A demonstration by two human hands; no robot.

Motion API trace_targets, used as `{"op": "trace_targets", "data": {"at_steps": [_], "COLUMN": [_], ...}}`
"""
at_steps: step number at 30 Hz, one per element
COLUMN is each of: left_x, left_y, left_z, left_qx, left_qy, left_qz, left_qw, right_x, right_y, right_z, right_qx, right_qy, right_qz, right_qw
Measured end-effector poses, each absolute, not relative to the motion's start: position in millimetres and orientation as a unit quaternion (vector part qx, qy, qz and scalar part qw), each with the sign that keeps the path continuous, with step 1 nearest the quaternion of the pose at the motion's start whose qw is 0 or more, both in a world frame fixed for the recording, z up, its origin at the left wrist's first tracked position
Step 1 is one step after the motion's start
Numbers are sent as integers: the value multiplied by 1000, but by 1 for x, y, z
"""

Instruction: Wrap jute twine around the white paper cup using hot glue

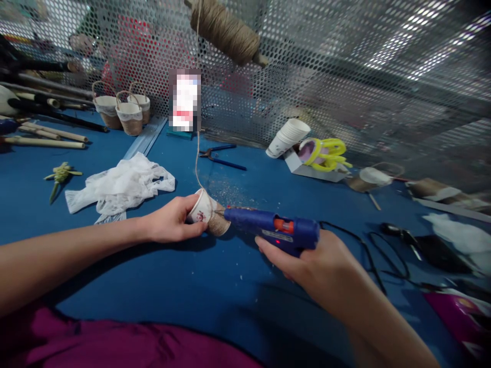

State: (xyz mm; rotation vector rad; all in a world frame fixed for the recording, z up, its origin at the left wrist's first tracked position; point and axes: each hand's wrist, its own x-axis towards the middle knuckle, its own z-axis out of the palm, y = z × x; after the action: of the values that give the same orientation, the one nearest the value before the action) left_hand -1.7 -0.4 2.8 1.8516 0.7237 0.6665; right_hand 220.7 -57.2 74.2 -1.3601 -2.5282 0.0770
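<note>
My left hand point(178, 220) is closed around a white paper cup point(200, 210), which lies tilted with its base toward the right. Brown twine point(218, 224) wraps the cup's lower part. From the cup, a strand point(197, 163) runs up to a big twine spool point(226, 31) on a rod. A blue hot glue gun point(249, 221) is gripped in my right hand point(314, 263), its red light lit. The gun's nozzle meets the cup at the edge of the wound twine; whether it touches cannot be made out.
White lace point(123, 184) lies left of the cup, with blue-handled pliers point(226, 156) behind it. Several twine-wrapped baskets point(129, 117) stand at the back left. Stacked paper cups point(287, 137) lean beside yellow pipe cleaners point(330, 153). A black cord point(360, 237) trails on the right.
</note>
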Motion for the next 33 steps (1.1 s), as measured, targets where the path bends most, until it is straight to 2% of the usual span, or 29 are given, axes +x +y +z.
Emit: {"op": "trace_targets", "data": {"at_steps": [3, 5, 13, 18, 24, 33], "left_x": [-2, -2, -2, -3, -2, -3], "left_y": [0, 0, 0, -1, 0, -2], "left_z": [3, 3, 3, 1, 3, 3], "left_qx": [763, 765, 773, 788, 800, 801], "left_qy": [298, 299, 296, 282, 273, 268], "left_qz": [274, 275, 269, 269, 271, 275], "left_qw": [504, 500, 493, 477, 460, 459], "right_x": [223, 222, 220, 214, 211, 212], "right_y": [-59, -61, -60, -55, -52, -52], "right_z": [72, 71, 78, 80, 73, 74], "right_qx": [-380, -369, -510, -635, -696, -690], "right_qy": [-910, -910, -851, -735, -633, -629], "right_qz": [-98, -125, 55, 180, 293, 313], "right_qw": [133, 141, 110, 158, 173, 174]}}
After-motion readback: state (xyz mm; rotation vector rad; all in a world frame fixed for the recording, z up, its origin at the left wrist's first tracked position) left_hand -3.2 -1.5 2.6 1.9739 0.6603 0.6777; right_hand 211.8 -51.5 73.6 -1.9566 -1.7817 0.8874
